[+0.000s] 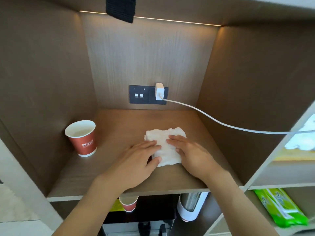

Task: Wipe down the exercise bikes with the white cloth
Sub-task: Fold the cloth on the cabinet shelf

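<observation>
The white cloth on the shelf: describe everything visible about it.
The white cloth is a soft, terry-like towel folded into a rough rectangle, its far edge rumpled. It lies flat on the wooden shelf inside the alcove, apart from the red paper cup on its left. Both hands rest on it: the left hand with straight fingers on top and its thumb at the near edge, the right hand flat on its right side.
</observation>
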